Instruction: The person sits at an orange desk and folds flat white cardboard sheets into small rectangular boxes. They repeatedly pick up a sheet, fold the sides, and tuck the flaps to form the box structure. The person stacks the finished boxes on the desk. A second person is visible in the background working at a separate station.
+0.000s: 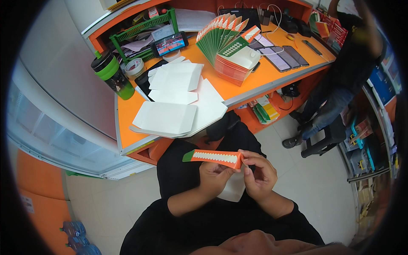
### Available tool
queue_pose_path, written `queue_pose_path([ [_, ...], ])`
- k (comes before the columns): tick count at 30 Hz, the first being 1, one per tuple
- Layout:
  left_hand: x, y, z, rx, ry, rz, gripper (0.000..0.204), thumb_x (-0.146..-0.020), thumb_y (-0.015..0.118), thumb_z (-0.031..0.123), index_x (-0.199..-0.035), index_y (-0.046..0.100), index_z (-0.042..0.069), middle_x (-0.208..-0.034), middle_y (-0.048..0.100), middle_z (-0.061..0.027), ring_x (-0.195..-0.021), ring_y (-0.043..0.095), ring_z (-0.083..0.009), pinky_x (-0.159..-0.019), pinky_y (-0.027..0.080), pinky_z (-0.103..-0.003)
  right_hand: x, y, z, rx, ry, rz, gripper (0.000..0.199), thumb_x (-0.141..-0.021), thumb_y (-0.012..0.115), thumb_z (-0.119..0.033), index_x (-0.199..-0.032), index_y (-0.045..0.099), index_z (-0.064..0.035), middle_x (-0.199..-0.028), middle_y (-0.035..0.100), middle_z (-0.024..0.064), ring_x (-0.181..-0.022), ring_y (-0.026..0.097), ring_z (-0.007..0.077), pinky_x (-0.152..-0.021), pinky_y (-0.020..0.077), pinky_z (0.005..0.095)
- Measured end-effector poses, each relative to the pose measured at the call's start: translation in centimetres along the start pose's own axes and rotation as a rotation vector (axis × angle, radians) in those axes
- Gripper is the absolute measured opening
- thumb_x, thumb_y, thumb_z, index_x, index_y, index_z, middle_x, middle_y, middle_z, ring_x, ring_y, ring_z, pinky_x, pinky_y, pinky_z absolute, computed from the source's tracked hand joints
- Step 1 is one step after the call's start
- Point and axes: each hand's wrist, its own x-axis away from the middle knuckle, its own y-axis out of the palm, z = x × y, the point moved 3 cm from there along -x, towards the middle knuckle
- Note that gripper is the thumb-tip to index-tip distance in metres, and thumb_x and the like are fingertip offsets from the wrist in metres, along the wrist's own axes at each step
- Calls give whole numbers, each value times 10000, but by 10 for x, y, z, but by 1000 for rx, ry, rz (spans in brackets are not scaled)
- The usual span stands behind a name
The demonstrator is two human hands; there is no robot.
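Above my lap I hold a partly folded cardboard box [214, 157], with an orange side, a white scalloped pattern and a green end. Its pale inner panel hangs down between my wrists. My left hand [214, 178] grips it from below, near the middle. At its right end, the fingers and thumb of my right hand [260, 173] pinch an orange corner flap. Flat white box blanks [175, 87] lie overlapping on the near part of the orange desk [126, 123]. Behind them a fanned stack of folded orange, green and white boxes [236, 63] stands upright.
A green-and-black tumbler [112, 76], a tape roll [134, 67], a green tray rack [142, 32] and a propped phone playing video [170, 44] stand at the desk's left. Several phones [276, 59] lie right. Another person [344, 72] stands beyond, near a black stool [325, 138].
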Motion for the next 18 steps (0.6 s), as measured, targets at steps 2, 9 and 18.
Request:
queue_pose_path([
  [2, 2, -1, -1, -23, 3, -1, 196, -925, 706, 31, -1101, 659, -40, -1022, 721, -104, -911, 712, -148, -790, 574, -270, 1, 3, 0, -31, 21, 49, 213, -823, 674, 89, -1031, 628, 88, -1128, 678, 273, -1075, 687, 323, -921, 541, 378],
  [9, 6, 0, 4, -140, -5, -48, 224, -929, 699, 25, -1140, 663, -39, -1037, 719, -104, -909, 703, -140, -788, 566, -271, 0, 2, 4, 34, -7, 72, 204, -834, 668, 120, -1033, 633, 98, -1070, 710, 253, -1029, 716, 306, -862, 585, 345],
  [18, 4, 0, 6, -155, 55, -64, 183, -939, 678, 9, -1118, 679, -30, -1017, 725, -98, -934, 700, -158, -810, 566, -297, 6, 3, 6, 5, 30, 58, 176, -847, 644, 138, -1020, 642, 107, -1123, 692, 295, -1064, 704, 303, -844, 595, 319],
])
